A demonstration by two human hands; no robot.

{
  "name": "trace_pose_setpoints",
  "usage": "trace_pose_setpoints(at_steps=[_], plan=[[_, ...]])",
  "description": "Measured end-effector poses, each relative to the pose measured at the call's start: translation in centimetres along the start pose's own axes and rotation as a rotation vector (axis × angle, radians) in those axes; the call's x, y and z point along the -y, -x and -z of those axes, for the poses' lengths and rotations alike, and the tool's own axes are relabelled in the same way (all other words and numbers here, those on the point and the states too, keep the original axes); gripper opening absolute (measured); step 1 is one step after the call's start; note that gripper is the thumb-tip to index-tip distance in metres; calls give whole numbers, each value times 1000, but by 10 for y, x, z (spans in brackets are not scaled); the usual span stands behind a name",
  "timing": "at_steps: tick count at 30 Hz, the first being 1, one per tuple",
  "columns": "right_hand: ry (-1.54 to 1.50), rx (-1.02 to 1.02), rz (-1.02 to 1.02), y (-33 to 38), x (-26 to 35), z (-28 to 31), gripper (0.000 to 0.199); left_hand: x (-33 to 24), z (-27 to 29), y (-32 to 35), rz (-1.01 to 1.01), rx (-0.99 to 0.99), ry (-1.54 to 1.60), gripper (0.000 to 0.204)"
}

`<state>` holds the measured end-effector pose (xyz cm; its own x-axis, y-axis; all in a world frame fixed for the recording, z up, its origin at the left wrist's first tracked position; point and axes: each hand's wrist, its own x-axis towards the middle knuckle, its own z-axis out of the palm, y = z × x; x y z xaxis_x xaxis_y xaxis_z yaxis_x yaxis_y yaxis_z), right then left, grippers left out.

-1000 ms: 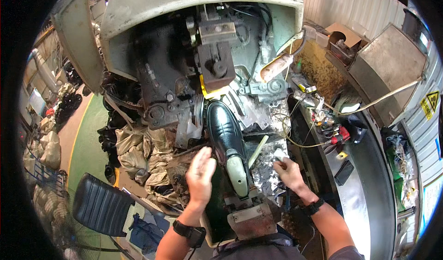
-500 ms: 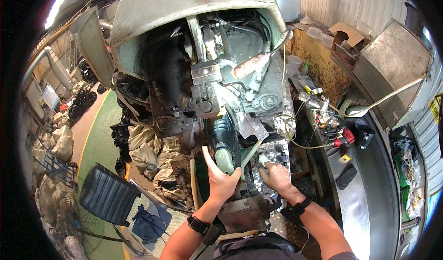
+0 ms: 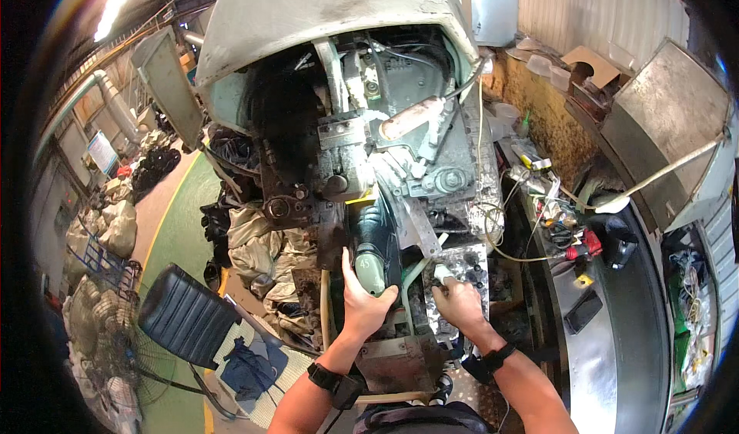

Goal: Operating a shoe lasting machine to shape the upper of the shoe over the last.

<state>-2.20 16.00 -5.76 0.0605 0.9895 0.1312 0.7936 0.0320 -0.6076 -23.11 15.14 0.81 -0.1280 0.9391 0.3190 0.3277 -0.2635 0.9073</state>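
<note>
A dark shoe upper (image 3: 368,222) sits on a pale green shoe last (image 3: 369,272), toe toward the machine (image 3: 340,130). My left hand (image 3: 365,303) is wrapped round the heel end, thumb on the right and fingers along the left side. To the right, my right hand (image 3: 460,303) is closed round a short pale knob (image 3: 442,273) above a worn metal plate (image 3: 454,253). Its fingers partly hide the knob. The shoe's toe lies under the machine's metal parts, so its tip is hard to see.
A lamp with a worn grip (image 3: 414,118) hangs over the mechanism. On the right bench lie a phone (image 3: 583,312), a red tool (image 3: 583,245) and tangled cables. Cloth bundles (image 3: 265,242) are heaped at left, near a black chair (image 3: 187,315) and a fan (image 3: 127,349).
The whole view has shifted slightly. My left fingers have drawn in closer along the last's side; my right hand stays at the knob.
</note>
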Motion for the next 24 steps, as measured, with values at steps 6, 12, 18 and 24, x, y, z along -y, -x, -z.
trace_pose_setpoints(at_steps=[6, 12, 18, 24], plan=[[-59, -10, 32, 1, 0, 3, 26, -10, 3, 4, 64, 35, 102, 110], [-101, -23, 26, -1, 0, 5, 26, 4, 26, -17, 197, -163, 594, 65], [-47, -19, 30, -1, -1, 4, 27, 13, 49, -80, -187, -38, 266, 28], [-67, -52, 28, -2, 4, 8, 27, 3, 38, -120, -508, 523, 117, 40]])
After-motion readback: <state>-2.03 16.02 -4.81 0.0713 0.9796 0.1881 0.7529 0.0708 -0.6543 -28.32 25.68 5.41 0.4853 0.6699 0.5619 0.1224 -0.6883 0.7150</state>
